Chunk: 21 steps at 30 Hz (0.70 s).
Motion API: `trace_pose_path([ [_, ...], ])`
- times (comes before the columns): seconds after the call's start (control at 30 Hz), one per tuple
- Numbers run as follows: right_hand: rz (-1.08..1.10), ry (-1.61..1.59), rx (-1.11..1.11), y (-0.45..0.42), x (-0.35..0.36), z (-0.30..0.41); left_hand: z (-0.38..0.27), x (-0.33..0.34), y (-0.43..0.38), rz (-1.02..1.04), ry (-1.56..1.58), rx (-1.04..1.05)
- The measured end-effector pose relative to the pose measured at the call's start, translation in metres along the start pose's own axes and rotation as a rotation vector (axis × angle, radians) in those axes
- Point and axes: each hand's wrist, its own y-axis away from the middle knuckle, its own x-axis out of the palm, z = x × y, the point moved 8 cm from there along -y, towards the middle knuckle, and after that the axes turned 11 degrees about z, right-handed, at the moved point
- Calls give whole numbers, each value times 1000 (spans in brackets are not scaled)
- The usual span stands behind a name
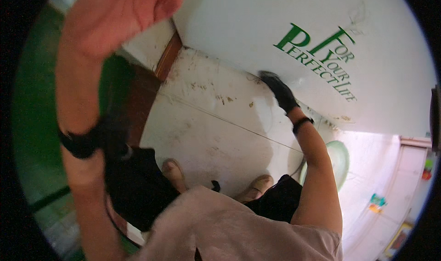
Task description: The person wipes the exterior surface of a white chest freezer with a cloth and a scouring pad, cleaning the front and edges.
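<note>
My left hand (127, 16), bare and very near the camera, is raised at the top left; the picture's edge cuts off its fingers, and nothing held shows in the visible part. My right hand (279, 90) is covered by something black, a glove or a cloth, and reaches forward to the foot of a white panel (234, 27) with large green writing. Its fingertips are blurred and lie low at the line where the panel meets the stained pale floor tiles (213, 133). Each wrist wears a black band. Whether the right hand grips anything cannot be made out.
A pale green basin (339, 163) stands on the right behind my right forearm. Brown skirting or frame wood (168, 59) runs beside the corner, with a dark brown strip (141, 99) and green floor on the left. Teal and orange packaging (378, 202) lies near white cabinets (403, 185).
</note>
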Motion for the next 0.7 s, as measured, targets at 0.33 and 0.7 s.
trace_pose_path([
  [0.33, -124, -146, -290, -115, 39, 40, 135, -31, -7, -294, 286, -207],
  [0.7, -843, 1003, 226, 74, -33, 9, 169, -30, -19, -165, 314, -295],
])
